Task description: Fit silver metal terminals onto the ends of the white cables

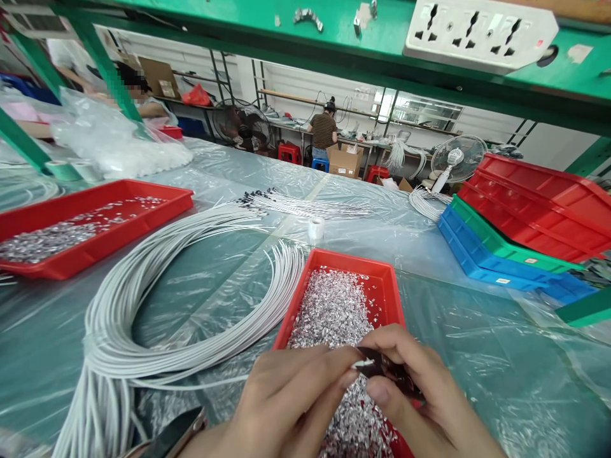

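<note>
A red tray of metal bits lies far left on the table. Red, green and blue trays stack at right, a white fan behind them. A socket strip sits overhead.

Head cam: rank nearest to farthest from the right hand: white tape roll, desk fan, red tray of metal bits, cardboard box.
1. Red tray: directly under the right hand, which pinches a dark part.
2. White tape roll: beyond the tray, centre.
3. Desk fan: far edge of the table, right.
4. Cardboard box: past the table, at the back.
</note>
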`<state>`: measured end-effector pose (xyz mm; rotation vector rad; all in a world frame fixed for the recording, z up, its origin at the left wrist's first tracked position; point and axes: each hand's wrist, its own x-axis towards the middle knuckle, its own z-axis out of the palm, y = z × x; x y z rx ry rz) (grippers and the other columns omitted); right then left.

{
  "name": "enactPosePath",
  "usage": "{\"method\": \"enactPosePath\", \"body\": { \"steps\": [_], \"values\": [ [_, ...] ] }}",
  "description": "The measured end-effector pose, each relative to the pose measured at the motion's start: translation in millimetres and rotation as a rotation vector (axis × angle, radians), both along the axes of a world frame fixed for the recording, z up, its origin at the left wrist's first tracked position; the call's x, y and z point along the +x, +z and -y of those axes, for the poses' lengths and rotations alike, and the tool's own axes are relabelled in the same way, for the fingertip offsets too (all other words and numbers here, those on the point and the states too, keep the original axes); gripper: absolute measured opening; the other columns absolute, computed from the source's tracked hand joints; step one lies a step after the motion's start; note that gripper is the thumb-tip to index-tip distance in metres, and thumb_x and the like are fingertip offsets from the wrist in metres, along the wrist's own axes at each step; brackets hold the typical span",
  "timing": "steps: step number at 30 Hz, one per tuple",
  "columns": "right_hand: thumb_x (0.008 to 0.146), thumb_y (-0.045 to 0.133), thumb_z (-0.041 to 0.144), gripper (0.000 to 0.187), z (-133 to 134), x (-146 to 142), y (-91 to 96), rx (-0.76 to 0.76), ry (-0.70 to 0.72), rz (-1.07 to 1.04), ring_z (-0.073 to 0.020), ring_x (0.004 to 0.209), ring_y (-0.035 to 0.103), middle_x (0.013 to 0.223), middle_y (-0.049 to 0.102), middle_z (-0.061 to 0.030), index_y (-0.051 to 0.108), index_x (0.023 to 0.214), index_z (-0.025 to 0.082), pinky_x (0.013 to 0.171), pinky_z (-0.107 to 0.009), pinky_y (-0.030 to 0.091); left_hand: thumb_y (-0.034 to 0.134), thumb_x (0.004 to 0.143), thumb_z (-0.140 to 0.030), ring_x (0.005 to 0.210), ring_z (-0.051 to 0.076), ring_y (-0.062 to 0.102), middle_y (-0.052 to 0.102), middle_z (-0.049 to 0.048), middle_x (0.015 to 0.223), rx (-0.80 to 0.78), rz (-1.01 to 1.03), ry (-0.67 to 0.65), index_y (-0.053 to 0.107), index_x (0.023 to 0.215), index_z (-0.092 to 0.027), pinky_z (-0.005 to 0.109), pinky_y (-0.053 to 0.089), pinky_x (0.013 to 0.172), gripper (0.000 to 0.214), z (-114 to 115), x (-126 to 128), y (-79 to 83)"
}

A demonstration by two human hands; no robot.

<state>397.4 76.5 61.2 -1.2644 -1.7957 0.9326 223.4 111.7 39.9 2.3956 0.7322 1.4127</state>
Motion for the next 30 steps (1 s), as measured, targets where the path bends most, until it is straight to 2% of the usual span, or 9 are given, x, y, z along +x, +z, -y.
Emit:
{"method": "enactPosePath", "body": {
  "steps": [6, 11, 13, 16, 22, 27, 30],
  "values": [
    [0.09, 0.054, 0.032, 0.019, 2.3, -7.4, -1.0, -0.125, -0.004, -0.138, -0.0174, 0.085, 0.063, 0.091, 0.068, 0.0001, 0.056, 0.109, 0.03, 0.062, -0.024, 0.048, 0.038, 0.099, -0.013, 0.058, 0.013, 0.068, 0.072, 0.0032, 0.071, 0.198, -0.128, 0.13, 0.054, 0.104, -0.013, 0.023, 0.05, 0.048, 0.017, 3.7, -6.2, -1.4],
    [0.088, 0.056, 0.032, 0.022, 4.2, -10.4, -4.8, -0.14, -0.06, -0.177, -0.0164, 0.089, 0.065, 0.095, 0.07, 0.0022, 0.056, 0.109, 0.036, 0.067, -0.024, 0.051, 0.037, 0.098, -0.01, 0.061, 0.016, 0.069, 0.074, 0.0072, 0.074, 0.261, -0.177, 0.089, 0.051, 0.109, -0.01, 0.026, 0.052, 0.049, 0.018, -0.1, -8.3, -0.3],
    [0.088, 0.056, 0.032, 0.022, 4.4, -11.0, -5.3, -0.145, -0.051, -0.18, -0.0166, 0.088, 0.066, 0.094, 0.071, 0.0018, 0.057, 0.109, 0.035, 0.066, -0.023, 0.051, 0.038, 0.097, -0.008, 0.059, 0.016, 0.069, 0.074, 0.0068, 0.074, 0.261, -0.164, 0.082, 0.051, 0.108, -0.01, 0.026, 0.053, 0.049, 0.017, -1.0, -6.8, -1.2],
    [0.088, 0.056, 0.031, 0.021, 3.3, -12.1, -4.7, -0.149, -0.02, -0.196, -0.0157, 0.082, 0.066, 0.093, 0.071, 0.001, 0.056, 0.109, 0.032, 0.066, -0.023, 0.05, 0.042, 0.095, -0.007, 0.055, 0.014, 0.068, 0.073, 0.0041, 0.074, 0.178, -0.124, 0.106, 0.053, 0.104, -0.014, 0.025, 0.053, 0.049, 0.016, 0.3, -3.6, -2.6],
    [0.09, 0.052, 0.035, 0.019, 0.3, -12.7, -4.2, -0.137, 0.041, -0.182, -0.0156, 0.065, 0.059, 0.081, 0.067, -0.0014, 0.055, 0.107, 0.026, 0.052, -0.024, 0.042, 0.04, 0.096, -0.011, 0.054, 0.012, 0.067, 0.07, 0.0004, 0.07, 0.037, -0.035, 0.055, 0.052, 0.101, -0.017, 0.021, 0.053, 0.047, 0.014, 6.5, -4.5, -4.9],
    [0.089, 0.052, 0.031, 0.017, 1.3, -10.2, -4.5, -0.12, 0.069, -0.182, -0.0175, 0.079, 0.061, 0.082, 0.065, -0.0001, 0.054, 0.106, 0.028, 0.06, -0.025, 0.044, 0.038, 0.098, -0.016, 0.055, 0.014, 0.068, 0.069, 0.0003, 0.066, 0.011, -0.054, 0.037, 0.051, 0.104, -0.02, 0.022, 0.054, 0.049, 0.015, 7.8, -9.0, -2.9],
    [0.091, 0.052, 0.034, 0.017, 1.4, -8.9, -1.7, -0.143, 0.075, -0.155, -0.0162, 0.073, 0.061, 0.082, 0.066, 0.0001, 0.054, 0.106, 0.028, 0.056, -0.024, 0.043, 0.041, 0.097, -0.014, 0.054, 0.013, 0.067, 0.071, 0.002, 0.069, 0.003, -0.028, 0.031, 0.053, 0.104, -0.02, 0.022, 0.055, 0.049, 0.015, 6.2, -8.2, 1.1]
  ]
}}
